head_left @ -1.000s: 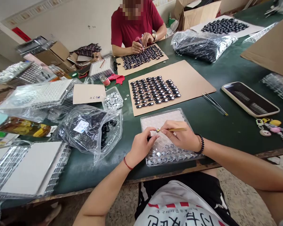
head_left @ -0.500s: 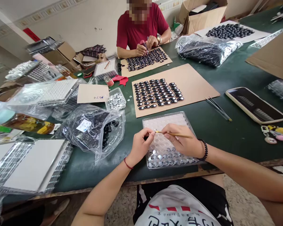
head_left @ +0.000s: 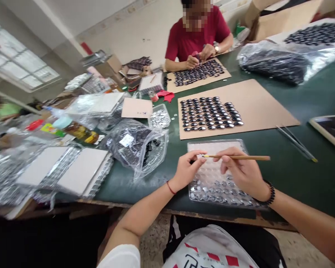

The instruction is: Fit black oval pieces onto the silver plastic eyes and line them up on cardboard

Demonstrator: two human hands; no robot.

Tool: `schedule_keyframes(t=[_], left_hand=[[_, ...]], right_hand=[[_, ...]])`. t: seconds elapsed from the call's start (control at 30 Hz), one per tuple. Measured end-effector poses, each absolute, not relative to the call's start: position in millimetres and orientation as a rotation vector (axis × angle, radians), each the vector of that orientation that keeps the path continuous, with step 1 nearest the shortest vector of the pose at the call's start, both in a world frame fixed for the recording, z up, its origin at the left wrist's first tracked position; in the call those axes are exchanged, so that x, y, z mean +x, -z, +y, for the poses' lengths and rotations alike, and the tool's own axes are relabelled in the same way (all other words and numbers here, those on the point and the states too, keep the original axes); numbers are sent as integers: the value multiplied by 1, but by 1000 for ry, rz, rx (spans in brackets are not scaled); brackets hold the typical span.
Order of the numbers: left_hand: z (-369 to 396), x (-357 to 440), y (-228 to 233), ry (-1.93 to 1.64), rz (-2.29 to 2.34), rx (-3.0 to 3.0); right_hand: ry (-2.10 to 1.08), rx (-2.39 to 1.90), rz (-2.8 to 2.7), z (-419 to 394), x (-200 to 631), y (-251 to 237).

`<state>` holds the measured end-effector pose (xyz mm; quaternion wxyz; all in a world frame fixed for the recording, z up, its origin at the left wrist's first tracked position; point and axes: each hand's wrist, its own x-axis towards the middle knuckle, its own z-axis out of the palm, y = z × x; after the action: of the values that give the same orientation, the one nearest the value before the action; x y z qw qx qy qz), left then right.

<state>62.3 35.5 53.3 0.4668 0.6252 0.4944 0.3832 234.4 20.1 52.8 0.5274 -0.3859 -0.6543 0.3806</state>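
My right hand (head_left: 241, 173) grips a thin paintbrush with a wooden handle (head_left: 251, 158), held level with its yellowish tip pointing left. The tip meets a small silvery piece (head_left: 201, 156) pinched between the thumb and finger of my left hand (head_left: 187, 169); its exact kind is too small to make out. Beneath both hands lies a clear plastic tray (head_left: 194, 144) with round pockets. Shiny round pieces (head_left: 209, 195) fill its near rows, and my right hand covers part of it.
Behind the tray, rows of glossy black oval pieces (head_left: 212, 113) lie on a cardboard sheet (head_left: 265, 108). Tweezers (head_left: 297, 143) and a phone (head_left: 332, 130) are at right. A bag of black pieces (head_left: 136, 149) and a tub of small silvery parts (head_left: 159, 116) stand left. A co-worker (head_left: 198, 41) sits opposite.
The view has swung left, so things appear further right. The brush handle has turned from slanting to nearly level. Both hands keep hold of the brush and the small piece.
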Motion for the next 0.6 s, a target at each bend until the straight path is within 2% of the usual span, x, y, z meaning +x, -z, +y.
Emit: schedule_keyframes(t=[0.2,0.3,0.4,0.5,0.6], left_hand=[[67,45,-57,-1135,1240,1394],[120,17,-67,-1385,1268,990],[161,-3,-75,-1461,1270,707],[158,2,-73,-1455,1226,679],[122,24,-62,-1327,1115,688]], right_hand=[[-859,-857,-1315,20,241,-58],[-821,-854,-1322,23,245,-59],[-798,-864,-1401,24,246,-57],[-826,-900,-1447,23,246,-53],[-840,-918,-1469,22,246,-50]])
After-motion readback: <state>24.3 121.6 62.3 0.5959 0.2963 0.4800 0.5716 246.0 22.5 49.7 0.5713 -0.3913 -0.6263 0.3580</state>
